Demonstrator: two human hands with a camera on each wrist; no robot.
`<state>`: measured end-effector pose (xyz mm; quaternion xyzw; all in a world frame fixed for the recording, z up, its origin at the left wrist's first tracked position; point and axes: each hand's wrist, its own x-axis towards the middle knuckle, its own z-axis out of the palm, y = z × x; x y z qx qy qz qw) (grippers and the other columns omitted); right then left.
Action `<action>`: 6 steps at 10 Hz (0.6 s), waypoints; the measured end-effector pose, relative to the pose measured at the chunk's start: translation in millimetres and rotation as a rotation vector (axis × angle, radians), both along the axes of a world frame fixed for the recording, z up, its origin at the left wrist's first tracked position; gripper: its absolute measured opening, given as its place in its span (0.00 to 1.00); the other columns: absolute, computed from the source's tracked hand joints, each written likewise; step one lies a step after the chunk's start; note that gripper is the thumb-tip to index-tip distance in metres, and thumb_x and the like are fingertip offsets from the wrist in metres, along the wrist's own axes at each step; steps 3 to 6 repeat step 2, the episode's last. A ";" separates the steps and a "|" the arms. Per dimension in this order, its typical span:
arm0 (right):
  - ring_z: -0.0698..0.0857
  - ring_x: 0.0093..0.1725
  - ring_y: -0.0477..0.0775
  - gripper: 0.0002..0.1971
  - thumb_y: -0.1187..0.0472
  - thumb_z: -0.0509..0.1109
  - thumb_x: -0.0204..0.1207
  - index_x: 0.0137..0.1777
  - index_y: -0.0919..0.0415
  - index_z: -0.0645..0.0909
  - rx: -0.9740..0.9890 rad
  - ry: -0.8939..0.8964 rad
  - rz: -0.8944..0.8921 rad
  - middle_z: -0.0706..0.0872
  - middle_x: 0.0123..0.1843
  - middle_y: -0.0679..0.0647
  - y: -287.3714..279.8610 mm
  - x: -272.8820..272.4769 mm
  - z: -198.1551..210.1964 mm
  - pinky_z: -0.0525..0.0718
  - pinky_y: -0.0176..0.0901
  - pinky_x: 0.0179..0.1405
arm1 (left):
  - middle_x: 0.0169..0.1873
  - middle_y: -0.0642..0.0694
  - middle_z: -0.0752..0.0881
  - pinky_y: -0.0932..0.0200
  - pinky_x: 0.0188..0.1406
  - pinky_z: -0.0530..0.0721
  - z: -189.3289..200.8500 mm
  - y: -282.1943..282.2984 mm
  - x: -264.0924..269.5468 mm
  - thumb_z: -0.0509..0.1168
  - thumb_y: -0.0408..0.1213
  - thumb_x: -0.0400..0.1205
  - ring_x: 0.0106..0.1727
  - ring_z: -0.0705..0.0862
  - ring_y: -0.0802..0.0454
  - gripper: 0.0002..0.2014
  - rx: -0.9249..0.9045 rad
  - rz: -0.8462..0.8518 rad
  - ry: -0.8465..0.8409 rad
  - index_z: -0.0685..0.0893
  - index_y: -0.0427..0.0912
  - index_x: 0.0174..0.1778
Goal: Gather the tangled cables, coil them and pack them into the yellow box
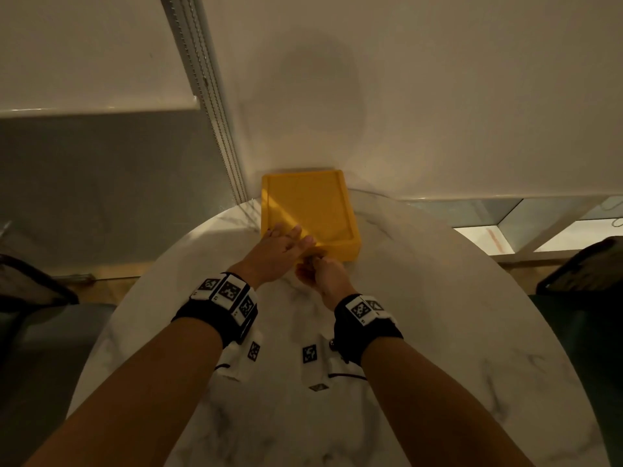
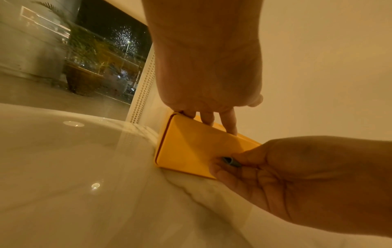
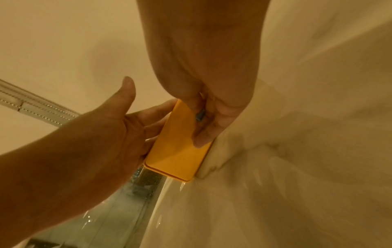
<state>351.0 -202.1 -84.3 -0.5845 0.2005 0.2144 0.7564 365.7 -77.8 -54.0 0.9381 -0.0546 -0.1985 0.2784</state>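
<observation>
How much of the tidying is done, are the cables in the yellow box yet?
The yellow box sits on the marble table and looks empty inside; no cables show anywhere. In hand: the left hand rests straight fingers on the box's near edge, and the right hand grips a small dark piece against its front wall; what it is cannot be told. Packing seems not yet done.

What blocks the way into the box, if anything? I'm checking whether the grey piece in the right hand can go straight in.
Nothing visible. The box is open and looks empty. The right hand holds the grey piece at its near wall; the fingers of the left hand rest on the near left rim, aside.
</observation>
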 end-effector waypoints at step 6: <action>0.82 0.30 0.47 0.13 0.53 0.55 0.84 0.45 0.57 0.77 -0.079 0.112 0.198 0.83 0.32 0.52 -14.7 -14.3 12.1 0.77 0.36 0.30 | 0.82 0.50 0.57 0.48 0.80 0.38 2.0 4.5 -15.7 0.44 0.66 0.79 0.84 0.45 0.50 0.32 -0.109 -0.039 -0.189 0.68 0.56 0.77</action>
